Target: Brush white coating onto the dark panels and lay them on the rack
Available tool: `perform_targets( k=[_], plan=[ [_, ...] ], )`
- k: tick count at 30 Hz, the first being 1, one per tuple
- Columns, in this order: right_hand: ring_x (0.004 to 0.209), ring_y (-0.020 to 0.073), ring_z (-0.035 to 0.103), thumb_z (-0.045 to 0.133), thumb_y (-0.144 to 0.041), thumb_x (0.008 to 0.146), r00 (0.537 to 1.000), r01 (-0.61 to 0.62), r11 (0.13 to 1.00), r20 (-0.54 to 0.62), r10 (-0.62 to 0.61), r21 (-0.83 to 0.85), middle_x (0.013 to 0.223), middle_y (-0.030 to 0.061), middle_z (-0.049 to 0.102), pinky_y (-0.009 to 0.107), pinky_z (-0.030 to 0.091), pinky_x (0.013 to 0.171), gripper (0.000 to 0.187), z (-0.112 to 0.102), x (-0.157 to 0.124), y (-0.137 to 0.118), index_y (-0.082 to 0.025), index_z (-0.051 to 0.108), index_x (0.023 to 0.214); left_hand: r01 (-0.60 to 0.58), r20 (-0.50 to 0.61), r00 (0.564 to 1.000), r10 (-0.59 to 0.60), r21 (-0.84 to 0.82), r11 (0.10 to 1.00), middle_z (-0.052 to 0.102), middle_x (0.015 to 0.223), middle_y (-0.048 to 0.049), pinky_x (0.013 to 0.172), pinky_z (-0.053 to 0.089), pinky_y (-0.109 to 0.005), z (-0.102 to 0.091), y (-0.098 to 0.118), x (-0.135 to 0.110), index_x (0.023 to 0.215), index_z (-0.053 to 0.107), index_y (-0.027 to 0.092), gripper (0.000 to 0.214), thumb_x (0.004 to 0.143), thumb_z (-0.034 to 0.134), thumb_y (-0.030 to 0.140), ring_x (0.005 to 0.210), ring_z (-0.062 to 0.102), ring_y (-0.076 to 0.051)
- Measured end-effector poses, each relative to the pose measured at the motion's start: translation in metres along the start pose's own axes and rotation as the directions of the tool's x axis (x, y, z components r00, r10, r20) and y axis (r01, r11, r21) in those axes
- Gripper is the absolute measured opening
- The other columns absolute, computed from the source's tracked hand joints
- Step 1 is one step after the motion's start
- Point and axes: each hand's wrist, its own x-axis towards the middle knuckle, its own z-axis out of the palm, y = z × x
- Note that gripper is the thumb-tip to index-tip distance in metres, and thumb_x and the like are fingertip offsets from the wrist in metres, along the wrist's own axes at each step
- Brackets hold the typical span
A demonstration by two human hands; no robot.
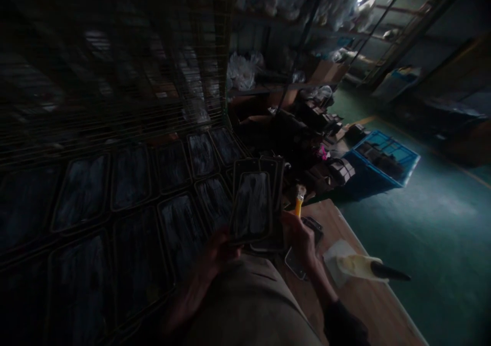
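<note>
The scene is very dim. My left hand (217, 254) is closed on the lower edge of a dark rectangular framed panel (252, 205) smeared with whitish streaks, holding it upright above my lap. My right hand (301, 236) is closed round a brush with a yellow handle (298, 203), its bristles pointing up just right of the panel. Two similar panels (268, 169) stand right behind the held one.
Several streaked panels (130, 175) lie in rows on a wire rack (115, 116) to the left. On the wooden bench (356, 295) lie a white cloth and a cream bottle with a dark nozzle (368, 268). A blue crate (379, 159) sits on the green floor; cluttered shelves stand behind.
</note>
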Motion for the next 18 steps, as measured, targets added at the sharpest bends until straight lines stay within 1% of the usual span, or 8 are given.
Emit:
perform_targets(
  k=[2, 4, 7, 9, 11, 14, 16, 18],
  plan=[
    [0.094, 0.0194, 0.068, 0.04, -0.019, 0.093, 1.0, 0.016, 0.999, -0.008, -0.017, -0.038, 0.105, 0.0085, 0.07, 0.032, 0.055, 0.082, 0.031, 0.024, 0.01, 0.01, -0.019, 0.06, 0.117, 0.017, 0.08, 0.997, -0.013, -0.05, 0.999, 0.067, 0.068, -0.0051, 0.045, 0.043, -0.021, 0.008, 0.008, 0.001, 0.091, 0.061, 0.013, 0.028, 0.07, 0.071, 0.029, 0.051, 0.059, -0.013],
    [0.103, 0.0213, 0.065, 0.041, -0.018, 0.091, 0.999, 0.038, 0.995, -0.015, -0.039, -0.088, 0.116, 0.0101, 0.066, 0.035, 0.054, 0.086, 0.032, 0.042, 0.018, 0.015, -0.02, 0.058, 0.118, 0.02, 0.084, 0.996, -0.016, -0.04, 0.999, 0.068, 0.069, -0.0058, 0.046, 0.043, -0.021, 0.014, 0.014, 0.0, 0.092, 0.06, 0.014, 0.028, 0.071, 0.07, 0.028, 0.051, 0.06, -0.013],
    [0.112, 0.0257, 0.06, 0.043, -0.016, 0.087, 0.994, 0.105, 0.976, 0.036, -0.1, -0.193, 0.128, 0.0123, 0.06, 0.042, 0.052, 0.089, 0.039, 0.056, 0.021, 0.018, -0.02, 0.055, 0.124, -0.053, 0.11, 0.993, 0.045, 0.065, 0.997, 0.067, 0.062, -0.0043, 0.044, 0.043, -0.022, 0.018, 0.026, -0.004, 0.095, 0.058, 0.014, 0.027, 0.073, 0.064, 0.028, 0.046, 0.06, -0.014],
    [0.114, 0.0271, 0.058, 0.042, -0.017, 0.087, 0.993, 0.108, 0.96, 0.077, -0.092, -0.257, 0.129, 0.0123, 0.059, 0.045, 0.051, 0.091, 0.042, 0.06, 0.02, 0.022, -0.021, 0.053, 0.127, -0.134, 0.159, 0.981, 0.108, 0.164, 0.977, 0.066, 0.058, -0.003, 0.045, 0.045, -0.023, 0.015, 0.042, -0.009, 0.099, 0.057, 0.014, 0.028, 0.074, 0.059, 0.026, 0.046, 0.06, -0.016],
    [0.115, 0.0274, 0.058, 0.042, -0.02, 0.087, 0.994, 0.073, 0.951, 0.094, -0.047, -0.301, 0.13, 0.0116, 0.059, 0.046, 0.05, 0.091, 0.041, 0.063, 0.019, 0.028, -0.021, 0.053, 0.127, -0.22, 0.208, 0.963, 0.17, 0.244, 0.945, 0.064, 0.056, -0.0018, 0.048, 0.047, -0.024, 0.009, 0.065, -0.015, 0.1, 0.057, 0.014, 0.026, 0.076, 0.056, 0.025, 0.047, 0.061, -0.017],
    [0.113, 0.0275, 0.059, 0.044, -0.028, 0.089, 0.995, 0.037, 0.94, 0.097, -0.004, -0.339, 0.131, 0.0098, 0.058, 0.044, 0.052, 0.088, 0.038, 0.07, 0.02, 0.037, -0.024, 0.054, 0.125, -0.362, 0.251, 0.924, 0.289, 0.325, 0.874, 0.064, 0.062, -0.0014, 0.05, 0.049, -0.025, -0.006, 0.11, -0.025, 0.101, 0.058, 0.014, 0.025, 0.079, 0.055, 0.027, 0.049, 0.062, -0.016],
    [0.109, 0.0279, 0.061, 0.044, -0.035, 0.089, 0.997, 0.022, 0.933, 0.082, 0.007, -0.358, 0.129, 0.0092, 0.06, 0.042, 0.054, 0.082, 0.037, 0.073, 0.02, 0.041, -0.025, 0.056, 0.123, -0.436, 0.239, 0.898, 0.369, 0.371, 0.82, 0.065, 0.065, -0.0016, 0.05, 0.049, -0.026, -0.02, 0.14, -0.03, 0.099, 0.058, 0.015, 0.024, 0.08, 0.057, 0.029, 0.05, 0.062, -0.016],
    [0.106, 0.0285, 0.063, 0.044, -0.041, 0.089, 0.998, 0.015, 0.927, 0.063, 0.01, -0.376, 0.127, 0.0088, 0.061, 0.041, 0.056, 0.077, 0.038, 0.076, 0.019, 0.042, -0.026, 0.056, 0.123, -0.469, 0.181, 0.882, 0.435, 0.42, 0.777, 0.065, 0.064, -0.002, 0.052, 0.049, -0.026, -0.039, 0.167, -0.03, 0.095, 0.059, 0.014, 0.022, 0.08, 0.058, 0.029, 0.051, 0.062, -0.016]
  ],
)
